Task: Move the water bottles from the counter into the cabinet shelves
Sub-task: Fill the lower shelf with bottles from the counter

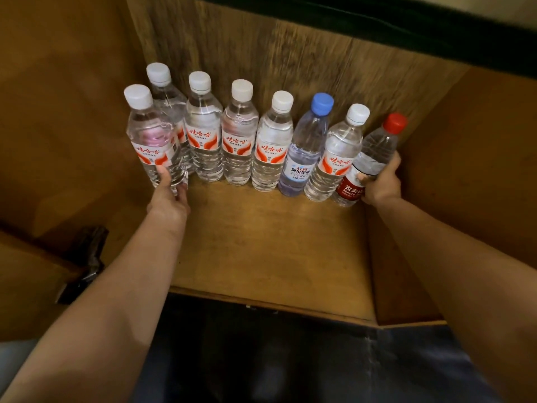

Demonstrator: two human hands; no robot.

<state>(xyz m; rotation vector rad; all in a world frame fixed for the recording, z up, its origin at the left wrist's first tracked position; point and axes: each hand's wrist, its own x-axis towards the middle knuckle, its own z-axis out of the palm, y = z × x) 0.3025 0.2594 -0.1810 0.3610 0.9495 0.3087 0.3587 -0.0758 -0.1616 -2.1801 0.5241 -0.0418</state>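
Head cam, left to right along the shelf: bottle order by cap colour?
Five white-capped clear plastic bottles → blue-capped bottle → white-capped bottle → red-capped bottle.

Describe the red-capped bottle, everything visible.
The red-capped bottle is clear ribbed plastic with a red screw cap and a red label with white lettering low on its body. It stands on the wooden shelf at the row's right end, leaning right, beside a white-capped bottle. The right hand grips its lower body.

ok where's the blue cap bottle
The blue-capped bottle stands in the row on the shelf, right of centre, between two white-capped bottles.
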